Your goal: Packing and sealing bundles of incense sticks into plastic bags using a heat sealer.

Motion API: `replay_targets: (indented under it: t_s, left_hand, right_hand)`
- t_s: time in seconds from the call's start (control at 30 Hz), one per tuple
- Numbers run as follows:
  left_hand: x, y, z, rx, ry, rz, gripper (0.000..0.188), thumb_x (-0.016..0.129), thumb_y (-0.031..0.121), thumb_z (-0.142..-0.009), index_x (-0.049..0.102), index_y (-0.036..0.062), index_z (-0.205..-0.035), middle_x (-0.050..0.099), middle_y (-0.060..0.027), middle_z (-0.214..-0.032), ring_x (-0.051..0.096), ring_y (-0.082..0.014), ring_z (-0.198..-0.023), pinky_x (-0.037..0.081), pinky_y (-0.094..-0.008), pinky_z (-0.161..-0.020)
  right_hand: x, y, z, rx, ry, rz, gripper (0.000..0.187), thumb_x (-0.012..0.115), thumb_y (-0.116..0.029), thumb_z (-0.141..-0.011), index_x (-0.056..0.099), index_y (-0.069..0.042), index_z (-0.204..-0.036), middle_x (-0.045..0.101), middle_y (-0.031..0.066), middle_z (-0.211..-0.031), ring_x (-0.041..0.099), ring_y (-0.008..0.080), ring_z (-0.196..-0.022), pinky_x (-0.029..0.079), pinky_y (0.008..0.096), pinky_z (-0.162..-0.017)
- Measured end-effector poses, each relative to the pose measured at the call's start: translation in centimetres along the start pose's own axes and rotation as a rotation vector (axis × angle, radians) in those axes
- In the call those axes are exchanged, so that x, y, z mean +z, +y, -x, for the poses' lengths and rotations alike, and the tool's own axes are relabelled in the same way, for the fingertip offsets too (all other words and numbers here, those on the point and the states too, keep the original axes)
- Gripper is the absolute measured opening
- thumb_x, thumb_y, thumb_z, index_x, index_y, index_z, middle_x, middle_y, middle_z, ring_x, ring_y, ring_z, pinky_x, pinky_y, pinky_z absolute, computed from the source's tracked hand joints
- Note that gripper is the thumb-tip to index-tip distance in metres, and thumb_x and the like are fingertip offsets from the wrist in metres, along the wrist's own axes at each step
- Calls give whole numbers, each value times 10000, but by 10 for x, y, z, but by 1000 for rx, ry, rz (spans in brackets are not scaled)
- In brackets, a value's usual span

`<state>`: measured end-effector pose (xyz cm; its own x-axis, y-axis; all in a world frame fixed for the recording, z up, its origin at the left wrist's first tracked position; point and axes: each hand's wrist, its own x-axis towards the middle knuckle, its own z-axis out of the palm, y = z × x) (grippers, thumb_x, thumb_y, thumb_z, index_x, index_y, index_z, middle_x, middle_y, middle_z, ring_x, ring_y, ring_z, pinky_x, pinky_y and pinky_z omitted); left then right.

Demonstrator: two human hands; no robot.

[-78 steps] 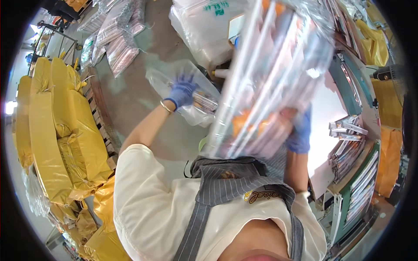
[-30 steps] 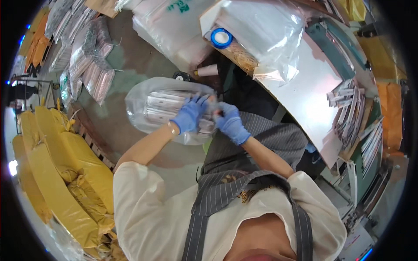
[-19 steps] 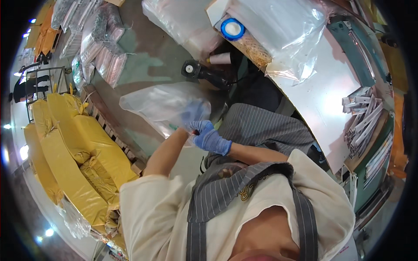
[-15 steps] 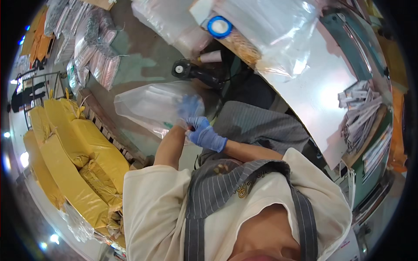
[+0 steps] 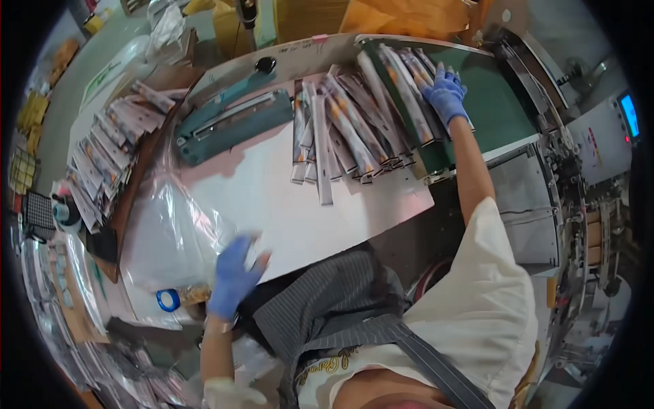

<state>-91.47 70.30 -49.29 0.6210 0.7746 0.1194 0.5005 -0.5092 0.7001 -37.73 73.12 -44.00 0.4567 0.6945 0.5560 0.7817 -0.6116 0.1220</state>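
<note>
My right hand (image 5: pixel 447 97), in a blue glove with bare fingertips, reaches far right across a green belt (image 5: pixel 501 102). Its fingers are stretched out and spread over long narrow packets (image 5: pixel 407 95) that lie there side by side. My left hand (image 5: pixel 234 279), gloved alike, hovers by the near edge of the white table (image 5: pixel 293 235) with thumb and fingers apart and nothing in it. Close to it are a clear plastic bag sheet (image 5: pixel 167 232) and a roll of tape with a blue rim (image 5: pixel 168 300). Between the hands, a loose pile of similar packets (image 5: pixel 340 129) covers the table's far side.
A teal bag sealer (image 5: pixel 235 126) stands at the table's back. More packets (image 5: pixel 112 153) are heaped on a brown-edged board at the left. Machinery with a lit blue screen (image 5: pixel 628 114) stands at the far right. Orange sheeting (image 5: pixel 409 20) lies beyond the table.
My view has swung right, from the floor and yellow sacks to the table. My hands, close together at a clear plastic bag before, are now far apart, the right one over the belt.
</note>
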Motion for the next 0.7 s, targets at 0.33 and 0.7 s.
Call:
replay_targets:
  t_s: [0.33,0.7]
  left_hand:
    - [186,17,-255,-603,354,215,1084,374,766,-704,202,-113,-1315,202,-349,-1344,217,-432,-1266,199,-448,-1039]
    - [146,-2,-283,-539,330,637,1192,842,477,-449,237,-64,-1322,403,-230,-1267,415,-273,-1165,308,-336,-1000]
  right_hand:
    - [57,-162,68,354,-365,-574,706,479,-486,-796,398,74,-1219,429,305,-1214,475,388,-1087,384,410,-921]
    - [81,-197,73,398,-735,-985,732,451,-621,-787,478,-32,-1222,508,242,-1179,474,326,-1125,366,361,-935]
